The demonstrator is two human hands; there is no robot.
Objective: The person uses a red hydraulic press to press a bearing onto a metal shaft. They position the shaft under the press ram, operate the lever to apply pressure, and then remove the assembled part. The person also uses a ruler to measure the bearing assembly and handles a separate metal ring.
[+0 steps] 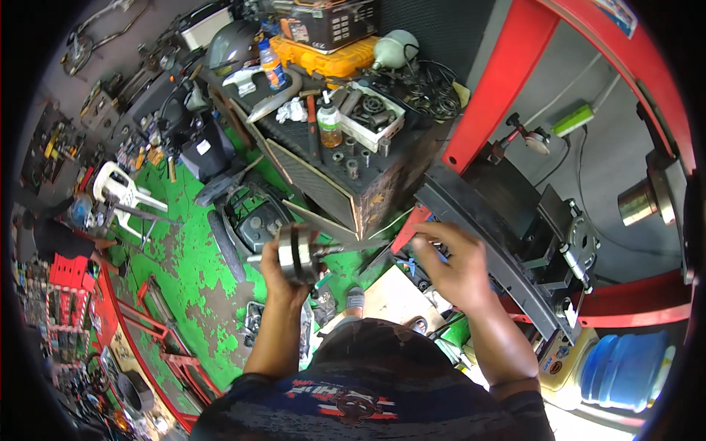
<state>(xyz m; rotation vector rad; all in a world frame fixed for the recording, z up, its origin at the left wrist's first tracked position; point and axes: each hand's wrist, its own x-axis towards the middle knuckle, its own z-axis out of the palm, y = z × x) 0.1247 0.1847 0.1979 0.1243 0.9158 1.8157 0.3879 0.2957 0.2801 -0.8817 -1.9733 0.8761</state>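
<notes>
My left hand (283,270) grips a round, heavy steel crankshaft (296,253) with two disc webs, held up in front of my chest. A thin shaft sticks out of it toward the right. My right hand (454,266) reaches toward the lower black beam (478,220) of a red press frame, its fingers curled near a small red part (409,226) at the beam's end. I cannot tell whether those fingers hold anything.
A dark workbench (368,176) ahead carries bearings, sockets, an oil bottle (330,125) and a white parts box (368,112). Beyond it sit an orange tool case (334,60) and a scooter (191,125). The floor (191,272) is worn green. A blue water jug (625,371) stands at right.
</notes>
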